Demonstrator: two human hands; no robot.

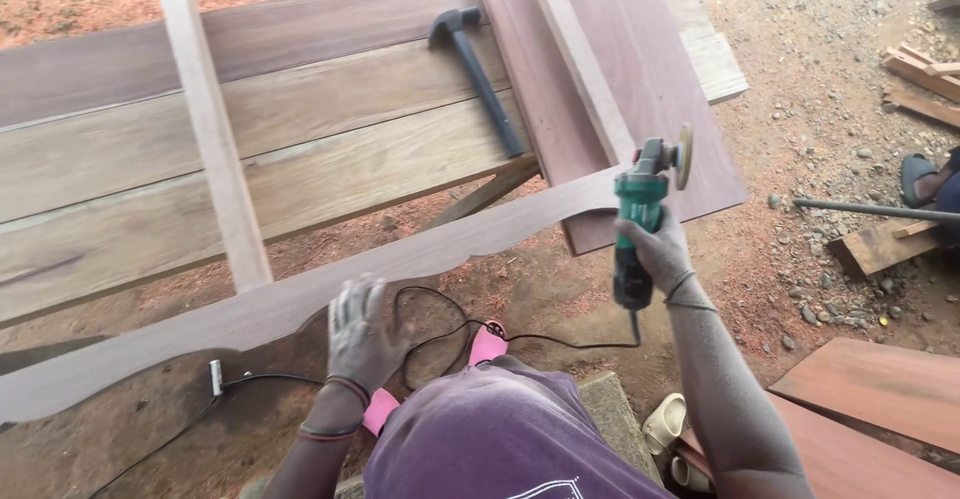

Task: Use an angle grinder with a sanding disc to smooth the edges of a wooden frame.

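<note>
My right hand (655, 249) grips a green angle grinder (640, 214) with a round sanding disc (684, 157) held beside the right end of a long brown board (300, 304) with a scalloped lower edge. My left hand (362, 334) lies flat on that board near its middle, fingers spread, pressing it down. The grinder's black cord (440, 334) loops over the ground below the board towards a plug (215, 377) at the left.
A black hammer (478, 74) lies on the plank workbench (150, 159). A pale batten (212, 124) crosses the bench. A wide reddish panel (640, 69) leans at the right. Wood offcuts (880, 244), a metal rod (870, 209) and another person's sandalled foot (918, 177) sit on gravel.
</note>
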